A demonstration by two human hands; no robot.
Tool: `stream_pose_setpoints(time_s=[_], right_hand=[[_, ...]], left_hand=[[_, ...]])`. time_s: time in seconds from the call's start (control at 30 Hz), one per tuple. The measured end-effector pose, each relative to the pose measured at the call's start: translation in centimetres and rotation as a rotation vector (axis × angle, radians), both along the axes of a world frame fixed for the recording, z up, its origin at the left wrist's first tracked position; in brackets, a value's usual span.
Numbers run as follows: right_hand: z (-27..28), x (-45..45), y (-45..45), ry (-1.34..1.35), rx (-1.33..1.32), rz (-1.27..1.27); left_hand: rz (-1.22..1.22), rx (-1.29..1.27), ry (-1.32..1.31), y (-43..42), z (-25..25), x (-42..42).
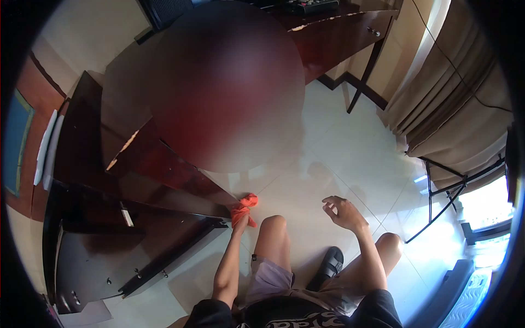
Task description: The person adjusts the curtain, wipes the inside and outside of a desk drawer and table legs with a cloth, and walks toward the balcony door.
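Observation:
My left hand is closed on a bright orange-red cloth, which hides most of the fingers. The cloth lies against the lower end of a dark reddish-brown wooden desk panel, beside my knee. Over the pale tiled floor, my right hand hovers in front of my other knee. Its fingers are loosely bent and apart, with nothing in them.
A large blurred patch hides the middle of the desk. Chipped edges show on the desktop. Metal knobs dot the lower panel at left. A black metal stand and brown curtains are at right.

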State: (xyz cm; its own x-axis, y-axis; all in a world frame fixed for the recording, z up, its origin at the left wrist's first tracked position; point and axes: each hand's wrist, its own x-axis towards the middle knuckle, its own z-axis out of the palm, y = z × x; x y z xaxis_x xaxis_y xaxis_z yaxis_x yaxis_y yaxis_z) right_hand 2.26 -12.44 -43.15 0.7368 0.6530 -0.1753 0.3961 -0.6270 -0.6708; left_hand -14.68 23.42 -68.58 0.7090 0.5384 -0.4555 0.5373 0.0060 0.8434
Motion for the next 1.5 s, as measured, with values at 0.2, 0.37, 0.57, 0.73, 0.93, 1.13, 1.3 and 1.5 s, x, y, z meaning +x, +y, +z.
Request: stream_pose_setpoints(time_s=[0.2, 0.37, 0.57, 0.73, 0.93, 1.13, 1.3, 1.5], right_hand=[[-0.7, 0.8, 0.5, -0.004, -0.015, -0.002], [-1.4, 0.8, 1.1, -0.005, -0.008, 0.027], [-2.0, 0.5, 0.6, 0.004, -0.032, 0.047], [-1.3, 0.3, 0.5, 0.013, -0.048, 0.025], [-1.1, 0.2, 0.5, -0.015, -0.046, 0.012], [-1.4, 0.1, 0.7, 0.001, -0.033, 0.050], [-2.4, 0.3, 0.6, 0.120, 0.073, 0.036], [-2.2, -0.5, 2.4, 0.150, 0.107, 0.104]], left_hand=[[0.069, 0.379, -0.852, 0.4, 15.6, -1.9], [0.521, 0.101, -1.083, 2.1, 32.1, 0.7], [0.544, -0.081, -1.152, 2.8, 36.3, 4.5], [0.494, -0.165, -1.147, 4.6, 28.7, 4.0], [0.386, -0.253, -1.030, 4.1, 18.8, 3.3], [0.588, -0.336, -0.952, 2.4, 9.7, 3.8], [0.763, -0.261, -0.829, 2.2, -2.5, 3.6], [0.667, -0.281, -0.486, 2.5, -12.2, 2.3]])
